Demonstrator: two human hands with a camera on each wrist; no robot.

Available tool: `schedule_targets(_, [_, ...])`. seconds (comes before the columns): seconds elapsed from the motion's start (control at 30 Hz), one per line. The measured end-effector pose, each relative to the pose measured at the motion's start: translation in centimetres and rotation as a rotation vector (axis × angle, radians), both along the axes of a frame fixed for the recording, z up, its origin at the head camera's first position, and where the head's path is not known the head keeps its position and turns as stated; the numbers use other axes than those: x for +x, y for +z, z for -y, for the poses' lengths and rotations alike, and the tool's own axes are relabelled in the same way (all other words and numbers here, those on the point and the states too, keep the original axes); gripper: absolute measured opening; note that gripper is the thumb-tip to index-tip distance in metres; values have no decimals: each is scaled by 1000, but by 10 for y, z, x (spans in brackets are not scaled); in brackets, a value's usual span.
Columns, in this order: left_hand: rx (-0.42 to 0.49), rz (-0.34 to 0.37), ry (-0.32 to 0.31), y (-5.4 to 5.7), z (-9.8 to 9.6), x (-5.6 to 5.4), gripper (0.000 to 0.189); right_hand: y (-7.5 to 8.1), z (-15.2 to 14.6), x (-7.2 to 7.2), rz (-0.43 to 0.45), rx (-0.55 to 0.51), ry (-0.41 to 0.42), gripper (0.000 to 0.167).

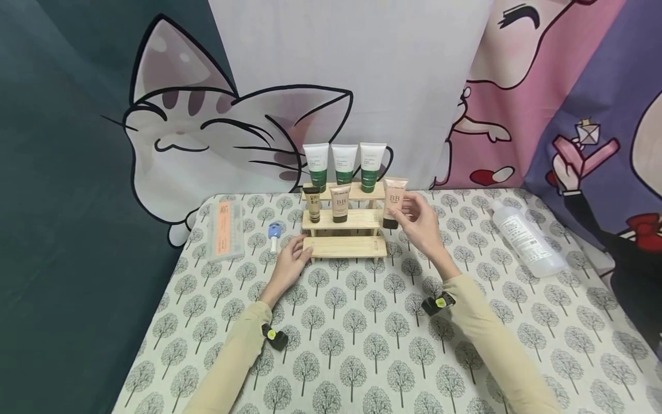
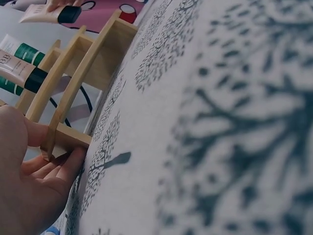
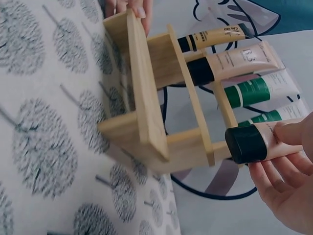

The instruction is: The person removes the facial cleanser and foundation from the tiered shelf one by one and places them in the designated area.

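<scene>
A three-step wooden stand (image 1: 345, 247) is on the table. My left hand (image 1: 291, 261) grips the left end of its lowest step, thumb and fingers on either side of the wood (image 2: 63, 132). My right hand (image 1: 421, 224) pinches a pink BB cream tube (image 1: 394, 201), black cap down, at the right end of the middle step; the right wrist view shows its cap (image 3: 246, 144) apart from the wood. On the middle step stand another BB cream tube (image 1: 340, 202) and a small gold-brown tube (image 1: 312, 204). White-and-green tubes (image 1: 372, 167) line the top step.
Left of the stand lie a blue-and-white small item (image 1: 274, 236) and a clear flat case with an orange label (image 1: 223, 227). A clear bottle (image 1: 527, 238) lies on its side at the right. A cartoon-print curtain (image 1: 362, 69) hangs behind the tree-patterned tablecloth (image 1: 354, 345).
</scene>
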State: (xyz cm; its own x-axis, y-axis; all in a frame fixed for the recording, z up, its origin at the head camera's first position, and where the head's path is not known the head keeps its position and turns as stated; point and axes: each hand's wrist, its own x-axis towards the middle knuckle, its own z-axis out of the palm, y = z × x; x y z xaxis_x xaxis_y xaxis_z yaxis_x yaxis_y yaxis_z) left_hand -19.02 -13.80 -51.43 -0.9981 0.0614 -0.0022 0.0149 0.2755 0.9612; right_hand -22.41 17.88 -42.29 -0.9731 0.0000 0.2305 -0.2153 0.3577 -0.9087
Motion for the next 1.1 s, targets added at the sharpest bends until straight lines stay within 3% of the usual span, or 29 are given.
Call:
schedule_targets(0.2, [9,-3,-12,-1,1,-1,52,-8,-14,7,33,34,-20,47])
schedule_targets(0.53, [-23,-9,-21,3,0,0,50,-27,-27,14,172,119,-46,47])
schedule_targets(0.67, [-30,-3,-31,3,1,0,52,-38,-27,15,235,131,-49,43])
schedule_targets(0.7, [-38,2,-35,8,1,2,52,-41,-27,15,246,136,-50,42])
schedule_targets(0.9, [-66,7,-34,7,1,3,51,-56,-27,14,299,154,-48,44])
schedule_targets(0.93, [-61,4,-30,1,2,0,50,-59,-28,14,309,163,-48,45])
schedule_targets(1.1, [-49,-5,-44,3,2,1,51,-68,-29,12,344,195,-45,44])
